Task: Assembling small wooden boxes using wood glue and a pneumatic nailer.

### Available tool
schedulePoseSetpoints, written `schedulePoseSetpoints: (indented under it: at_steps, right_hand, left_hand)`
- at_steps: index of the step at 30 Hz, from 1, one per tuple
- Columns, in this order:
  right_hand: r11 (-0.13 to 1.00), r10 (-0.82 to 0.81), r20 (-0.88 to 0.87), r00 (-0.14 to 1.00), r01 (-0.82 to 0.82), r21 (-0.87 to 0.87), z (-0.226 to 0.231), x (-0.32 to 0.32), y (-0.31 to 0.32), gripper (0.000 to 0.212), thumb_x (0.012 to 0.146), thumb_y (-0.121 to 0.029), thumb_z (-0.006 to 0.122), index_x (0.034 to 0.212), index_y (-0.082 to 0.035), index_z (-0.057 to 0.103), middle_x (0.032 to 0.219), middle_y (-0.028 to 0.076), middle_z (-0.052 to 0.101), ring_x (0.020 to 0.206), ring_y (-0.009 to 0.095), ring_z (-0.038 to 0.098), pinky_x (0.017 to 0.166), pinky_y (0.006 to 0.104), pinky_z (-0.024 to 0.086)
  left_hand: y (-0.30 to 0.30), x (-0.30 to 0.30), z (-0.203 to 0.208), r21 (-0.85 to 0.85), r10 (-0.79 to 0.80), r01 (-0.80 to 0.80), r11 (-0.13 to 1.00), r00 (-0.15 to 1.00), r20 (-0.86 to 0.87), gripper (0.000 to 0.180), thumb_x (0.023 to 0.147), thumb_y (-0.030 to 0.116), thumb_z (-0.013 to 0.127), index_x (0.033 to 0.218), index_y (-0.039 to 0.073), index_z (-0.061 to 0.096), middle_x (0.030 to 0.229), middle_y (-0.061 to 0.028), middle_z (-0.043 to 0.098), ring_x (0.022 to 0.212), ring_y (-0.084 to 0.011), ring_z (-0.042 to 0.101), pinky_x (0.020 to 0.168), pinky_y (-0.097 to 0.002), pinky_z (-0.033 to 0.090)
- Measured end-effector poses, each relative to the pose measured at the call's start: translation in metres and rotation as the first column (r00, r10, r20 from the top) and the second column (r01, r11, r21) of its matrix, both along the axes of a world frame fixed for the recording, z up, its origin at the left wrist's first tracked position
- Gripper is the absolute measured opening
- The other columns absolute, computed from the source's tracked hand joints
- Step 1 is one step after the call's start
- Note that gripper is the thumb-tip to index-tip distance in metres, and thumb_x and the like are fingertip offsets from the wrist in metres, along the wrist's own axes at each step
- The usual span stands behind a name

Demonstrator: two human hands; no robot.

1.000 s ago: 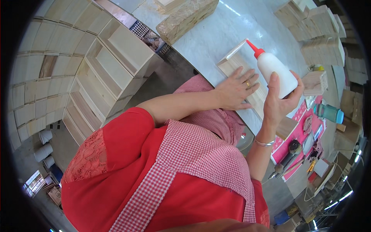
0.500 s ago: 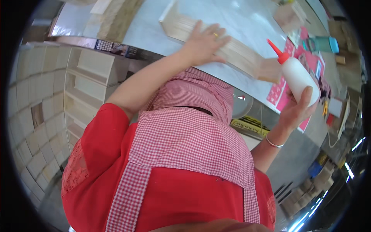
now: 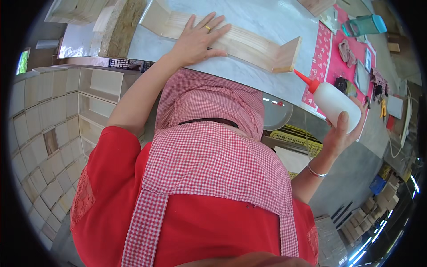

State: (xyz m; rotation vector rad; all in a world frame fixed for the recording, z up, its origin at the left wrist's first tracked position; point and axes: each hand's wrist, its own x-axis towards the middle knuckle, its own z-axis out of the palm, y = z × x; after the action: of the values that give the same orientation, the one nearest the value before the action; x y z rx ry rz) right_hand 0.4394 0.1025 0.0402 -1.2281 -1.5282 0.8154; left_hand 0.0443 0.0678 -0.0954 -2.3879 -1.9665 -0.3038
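The left hand (image 3: 195, 43) lay with its fingers spread on the base board (image 3: 255, 48) of a three-sided wooden frame (image 3: 235, 41), which stood on the marbled surface (image 3: 262, 20). No clamp showed on the frame, so an uneven push there could have made it skid or turn, and a sideways knock could have strained the left end panel (image 3: 154, 18). Farther right, the red nozzle (image 3: 304, 79) pointed at the lower corner of the right end panel (image 3: 288, 54); whether its tip touched the wood or stopped just beside it, I could not tell. The right hand (image 3: 341, 130) was wrapped round the white squeeze bottle (image 3: 337, 106), thumb on the near side; too hard a squeeze could have spilled its contents on wood or surface, and a small wrist tilt could have jabbed the panel.

As for room, a brown block (image 3: 121, 35) limited any shift to the left. The surface's front edge slanted near the frame, with the checked apron (image 3: 213, 164) on the body's side, leaving little margin for a pull that way. Behind the frame, the surface offered the widest path. Rightward, a pink patterned sheet (image 3: 316, 62) and a teal bottle (image 3: 362, 26) narrowed the way.
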Motion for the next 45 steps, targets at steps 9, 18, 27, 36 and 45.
schedulePoseSetpoints:
  at_steps: [9, 18, 27, 36, 45]
  right_hand:
    - [0.993, 0.046, 0.079, 0.996, -0.054, 0.109, -0.002, -0.008, 0.014, 0.051, 0.084, -0.031, 0.079, 0.118, 0.0, 0.058, 0.108, 0.009, 0.062, 0.097, 0.017, 0.06, 0.086, 0.0311, 0.049]
    - [0.979, -0.009, 0.138, 0.99, -0.019, 0.201, -0.003, -0.028, 0.044, 0.043, 0.087, -0.021, 0.077, 0.119, 0.0, 0.058, 0.107, 0.008, 0.062, 0.095, 0.016, 0.061, 0.083, 0.0307, 0.051]
    - [0.985, 0.038, 0.107, 0.993, -0.056, 0.163, 0.001, -0.03, 0.054, 0.039, 0.087, -0.017, 0.076, 0.118, 0.0, 0.058, 0.107, 0.009, 0.062, 0.095, 0.016, 0.061, 0.083, 0.0308, 0.051]
    - [0.991, 0.094, 0.093, 0.991, -0.101, 0.084, 0.012, -0.013, 0.036, 0.039, 0.086, -0.015, 0.077, 0.116, 0.001, 0.058, 0.108, 0.009, 0.062, 0.096, 0.016, 0.06, 0.085, 0.0305, 0.049]
    - [0.875, -0.484, 0.372, 0.792, 0.422, 0.239, -0.121, 0.017, 0.164, 0.049, 0.079, -0.022, 0.084, 0.105, 0.004, 0.052, 0.1, 0.012, 0.058, 0.089, 0.02, 0.057, 0.079, 0.0335, 0.051]
  left_hand:
    - [0.0, -0.002, 0.002, -0.019, 0.003, -0.002, 1.0, 1.0, 0.027, 0.081, 0.085, 0.062, 0.061, 0.153, 0.026, 0.035, 0.159, -0.0052, 0.031, 0.149, -0.0274, 0.023, 0.119, -0.0577, 0.015]
    - [0.0, 0.0, 0.006, -0.043, 0.011, -0.01, 0.999, 0.999, 0.04, 0.082, 0.083, 0.06, 0.064, 0.152, 0.026, 0.037, 0.159, -0.0046, 0.032, 0.149, -0.0268, 0.023, 0.119, -0.0574, 0.016]
    - [-0.002, 0.002, 0.006, -0.043, 0.018, -0.016, 0.999, 0.998, 0.054, 0.083, 0.081, 0.06, 0.066, 0.152, 0.026, 0.038, 0.159, -0.0033, 0.032, 0.149, -0.0252, 0.023, 0.119, -0.0569, 0.016]
    - [0.001, 0.002, 0.007, -0.037, 0.004, -0.001, 0.999, 0.996, 0.091, 0.079, 0.084, 0.052, 0.066, 0.152, 0.021, 0.038, 0.159, -0.008, 0.03, 0.149, -0.0286, 0.024, 0.118, -0.0572, 0.018]
    - [-0.027, 0.023, 0.014, -0.062, -0.035, 0.055, 0.997, 0.961, 0.276, 0.058, 0.085, 0.03, 0.07, 0.136, 0.011, 0.051, 0.151, -0.0132, 0.041, 0.145, -0.0303, 0.034, 0.114, -0.058, 0.028]
